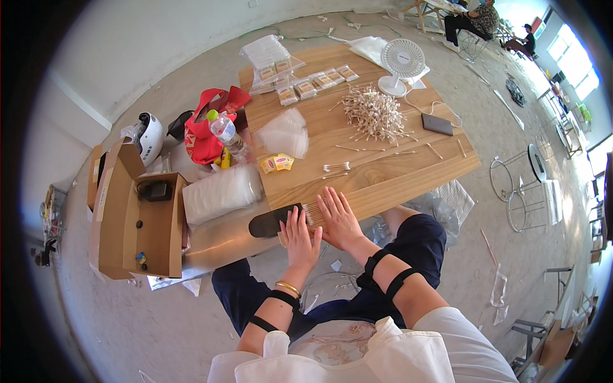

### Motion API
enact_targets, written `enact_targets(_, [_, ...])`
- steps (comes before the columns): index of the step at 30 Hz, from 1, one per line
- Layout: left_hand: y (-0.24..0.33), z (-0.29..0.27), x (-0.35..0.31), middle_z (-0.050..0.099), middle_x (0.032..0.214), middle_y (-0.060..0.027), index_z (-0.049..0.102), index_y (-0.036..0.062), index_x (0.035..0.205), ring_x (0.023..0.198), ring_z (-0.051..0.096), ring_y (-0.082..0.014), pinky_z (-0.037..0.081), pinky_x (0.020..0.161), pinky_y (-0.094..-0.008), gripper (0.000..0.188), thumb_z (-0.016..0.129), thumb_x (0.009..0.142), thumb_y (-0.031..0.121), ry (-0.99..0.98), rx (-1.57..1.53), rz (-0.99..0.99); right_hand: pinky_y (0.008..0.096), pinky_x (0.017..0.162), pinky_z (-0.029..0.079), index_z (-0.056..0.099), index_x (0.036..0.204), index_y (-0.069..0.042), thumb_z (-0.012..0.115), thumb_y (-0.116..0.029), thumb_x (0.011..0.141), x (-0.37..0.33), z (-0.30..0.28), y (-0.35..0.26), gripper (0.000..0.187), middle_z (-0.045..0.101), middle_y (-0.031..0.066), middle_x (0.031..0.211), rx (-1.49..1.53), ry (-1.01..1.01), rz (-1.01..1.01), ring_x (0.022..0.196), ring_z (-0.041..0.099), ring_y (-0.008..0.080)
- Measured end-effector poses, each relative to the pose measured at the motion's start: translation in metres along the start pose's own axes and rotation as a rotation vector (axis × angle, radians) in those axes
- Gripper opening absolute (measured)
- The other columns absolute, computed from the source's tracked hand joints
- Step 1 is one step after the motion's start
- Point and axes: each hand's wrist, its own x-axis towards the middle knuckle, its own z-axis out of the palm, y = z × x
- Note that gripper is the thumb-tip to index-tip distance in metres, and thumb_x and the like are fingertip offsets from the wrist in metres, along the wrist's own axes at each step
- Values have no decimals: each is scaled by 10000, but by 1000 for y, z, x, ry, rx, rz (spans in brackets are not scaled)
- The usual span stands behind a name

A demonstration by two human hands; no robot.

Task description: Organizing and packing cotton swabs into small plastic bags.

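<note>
At the table's near edge, my left hand (pixel 298 239) lies with its fingers stretched out, against the end of a flat black object (pixel 269 222) whose kind I cannot make out. Beside it my right hand (pixel 343 223) is flat, fingers extended along a row of cotton swabs (pixel 313 214). That row sits between both hands, partly covered by them. Farther in lies a small bundle of swabs (pixel 336 167). A large loose heap of cotton swabs (pixel 375 113) spreads across the table's middle. Clear plastic bags (pixel 284 133) and yellow-and-white cards (pixel 276 163) are to the left.
Packed swabs (pixel 306 88) line the wooden table's (pixel 383 182) far side, near a white fan (pixel 403 59) and dark power bank (pixel 437 124). At left stand a bottle (pixel 223 129), red bag (pixel 203 135), stacked clear bags (pixel 220 195) and open cardboard box (pixel 167 239). Stools (pixel 536 163) stand right.
</note>
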Motion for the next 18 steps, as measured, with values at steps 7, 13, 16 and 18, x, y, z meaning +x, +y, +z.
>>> enact_targets(7, [0, 0, 2, 314, 1610, -216, 373, 16, 1499, 1513, 244, -411, 113, 1230, -599, 625, 524, 1021, 389, -28, 27, 4, 487, 1274, 104, 223, 1588, 16, 532, -604, 941, 0, 1, 1, 948, 174, 257, 1660, -11, -3, 2, 1565, 122, 375])
enact_targets(13, [4, -2, 9, 240, 1655, -195, 284, -1, 1564, 1550, 175, -374, 72, 1240, -587, 722, 466, 1031, 450, -106, 101, -1, 489, 1272, 113, 252, 1580, 18, 541, -593, 936, 0, 3, 2, 934, 191, 262, 1655, -14, 16, -2, 1562, 136, 378])
enact_targets(16, [5, -3, 11, 205, 1676, -176, 228, -6, 1595, 1566, 143, -344, 45, 1244, -583, 787, 416, 1033, 512, -206, 204, -1, 492, 1269, 125, 279, 1570, 20, 554, -579, 930, 2, 6, 2, 918, 211, 267, 1648, 3, 47, -15, 1558, 155, 383])
enact_targets(18, [6, -3, 13, 194, 1684, -168, 209, -7, 1603, 1571, 134, -330, 35, 1245, -584, 812, 393, 1033, 541, -233, 233, -7, 494, 1267, 132, 292, 1565, 21, 561, -570, 928, 3, 6, 3, 909, 221, 269, 1644, 21, 70, -23, 1556, 165, 386])
